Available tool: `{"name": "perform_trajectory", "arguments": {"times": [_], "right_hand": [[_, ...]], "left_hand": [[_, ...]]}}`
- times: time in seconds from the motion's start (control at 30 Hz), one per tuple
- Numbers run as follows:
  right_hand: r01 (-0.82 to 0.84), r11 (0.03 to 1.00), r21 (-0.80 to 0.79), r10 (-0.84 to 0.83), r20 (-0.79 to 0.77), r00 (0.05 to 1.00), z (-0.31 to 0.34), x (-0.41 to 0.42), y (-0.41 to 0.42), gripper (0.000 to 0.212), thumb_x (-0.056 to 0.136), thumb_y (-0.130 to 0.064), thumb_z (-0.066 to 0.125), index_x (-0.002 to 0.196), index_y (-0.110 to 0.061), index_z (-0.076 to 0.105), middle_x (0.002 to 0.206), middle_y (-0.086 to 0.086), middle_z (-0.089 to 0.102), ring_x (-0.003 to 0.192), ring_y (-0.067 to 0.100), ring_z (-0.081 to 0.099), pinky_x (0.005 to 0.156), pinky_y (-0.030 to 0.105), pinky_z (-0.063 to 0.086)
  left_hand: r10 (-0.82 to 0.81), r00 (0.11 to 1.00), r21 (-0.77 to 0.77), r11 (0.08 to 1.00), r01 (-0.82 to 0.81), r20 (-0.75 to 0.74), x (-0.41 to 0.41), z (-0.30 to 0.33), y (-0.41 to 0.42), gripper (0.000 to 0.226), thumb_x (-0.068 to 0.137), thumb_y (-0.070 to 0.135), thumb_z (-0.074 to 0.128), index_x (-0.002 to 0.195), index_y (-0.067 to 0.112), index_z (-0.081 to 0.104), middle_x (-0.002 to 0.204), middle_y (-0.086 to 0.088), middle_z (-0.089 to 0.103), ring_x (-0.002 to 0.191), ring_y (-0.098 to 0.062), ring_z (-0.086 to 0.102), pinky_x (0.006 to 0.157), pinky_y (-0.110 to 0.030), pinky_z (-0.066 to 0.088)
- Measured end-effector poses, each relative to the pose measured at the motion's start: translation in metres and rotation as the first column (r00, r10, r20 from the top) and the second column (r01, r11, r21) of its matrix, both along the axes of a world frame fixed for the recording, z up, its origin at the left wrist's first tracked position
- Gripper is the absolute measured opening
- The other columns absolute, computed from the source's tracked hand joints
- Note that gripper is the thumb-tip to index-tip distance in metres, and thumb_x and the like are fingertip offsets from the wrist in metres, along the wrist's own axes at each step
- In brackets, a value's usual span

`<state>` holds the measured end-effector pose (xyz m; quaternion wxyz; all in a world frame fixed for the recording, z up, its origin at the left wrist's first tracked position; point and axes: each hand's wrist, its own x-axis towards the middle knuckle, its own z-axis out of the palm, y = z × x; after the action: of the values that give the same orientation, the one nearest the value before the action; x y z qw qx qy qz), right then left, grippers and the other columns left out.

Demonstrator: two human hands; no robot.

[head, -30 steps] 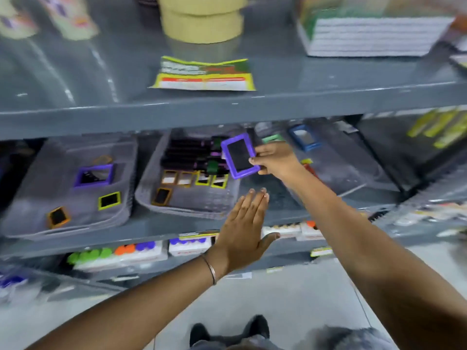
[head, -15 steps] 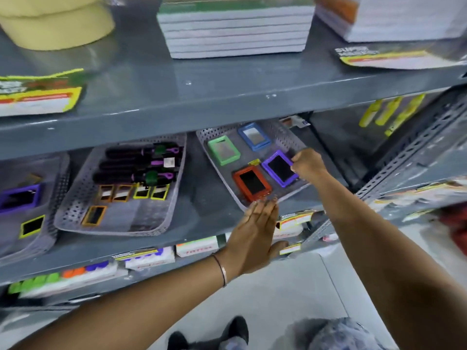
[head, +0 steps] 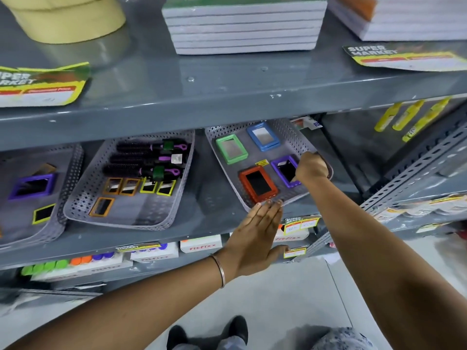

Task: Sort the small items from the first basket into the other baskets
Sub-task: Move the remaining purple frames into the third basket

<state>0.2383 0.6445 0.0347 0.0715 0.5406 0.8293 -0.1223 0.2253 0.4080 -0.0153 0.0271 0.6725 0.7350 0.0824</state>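
Note:
Three grey perforated baskets sit on the middle shelf. The right basket (head: 285, 127) holds a green mirror (head: 231, 149), a blue mirror (head: 263, 136), an orange mirror (head: 258, 183) and a purple mirror (head: 285, 170). My right hand (head: 312, 165) rests on the purple mirror's right edge, fingers closed at it inside the basket. My left hand (head: 255, 236) is flat with fingers together, its tips touching the right basket's front rim. The middle basket (head: 141, 215) holds hairbrushes (head: 149, 159) and several small orange and yellow mirrors (head: 139, 186). The left basket (head: 68, 178) holds a purple mirror (head: 32, 186).
A grey upper shelf (head: 227, 97) overhangs the baskets, carrying notebook stacks (head: 243, 24), tape rolls (head: 68, 18) and price cards. Below, a lower shelf holds white boxes (head: 201, 245). A slotted steel upright (head: 414, 170) stands right. My shoes show on the floor.
My right hand carried the purple mirror from above the middle basket to the right basket, where it now lies flat. My view and left hand shifted right with it.

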Motion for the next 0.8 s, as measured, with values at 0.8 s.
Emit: {"name": "perform_trajectory", "arguments": {"times": [0.8], "right_hand": [[-0.763, 0.646, -0.036, 0.656, -0.486, 0.578, 0.018, -0.27, -0.355, 0.041, 0.084, -0.001, 0.058, 0.121, -0.015, 0.068, 0.126, 0.013, 0.068, 0.117, 0.03, 0.064, 0.098, 0.037, 0.05]], "left_hand": [[0.725, 0.689, 0.137, 0.683, -0.717, -0.005, -0.221, 0.002, -0.308, 0.08, 0.098, 0.053, 0.042, 0.153, -0.002, 0.023, 0.161, -0.018, 0.022, 0.15, -0.035, 0.016, 0.122, -0.046, 0.014]]}}
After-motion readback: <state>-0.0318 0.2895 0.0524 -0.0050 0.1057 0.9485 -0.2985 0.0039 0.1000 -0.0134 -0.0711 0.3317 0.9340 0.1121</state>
